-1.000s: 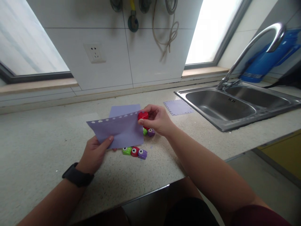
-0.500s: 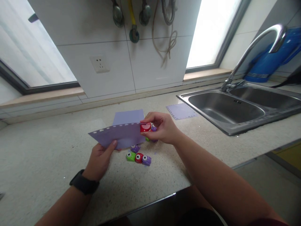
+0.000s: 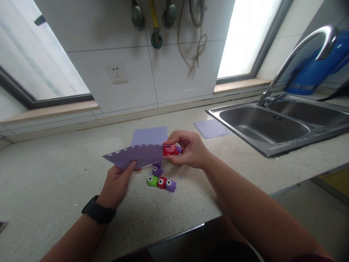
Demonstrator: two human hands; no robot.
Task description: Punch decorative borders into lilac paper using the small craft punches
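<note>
My left hand [image 3: 117,183] pinches the lower edge of a purple sheet of paper [image 3: 145,154], thumb on top. Cut-out shapes run along the sheet's upper edge. In my right hand [image 3: 189,149] a red craft punch [image 3: 170,150] is gripped between thumb and fingers, at the sheet's right end. Below the paper on the counter stand a green punch [image 3: 152,181], another red punch [image 3: 161,182] and a purple punch [image 3: 171,185] side by side. One more purple punch [image 3: 157,171] sits just behind them. Others are partly hidden behind my right hand.
A plain purple sheet stack [image 3: 149,135] lies behind my hands. To the right, a purple sheet with punched edges [image 3: 211,129] rests beside the steel sink [image 3: 261,122] with its tall faucet [image 3: 297,54]. The counter's front edge [image 3: 188,231] runs close below.
The red punch is tilted a little differently and shows more of its body at the paper's right end. The sheet's right part has dipped slightly. Both hands keep their holds.
</note>
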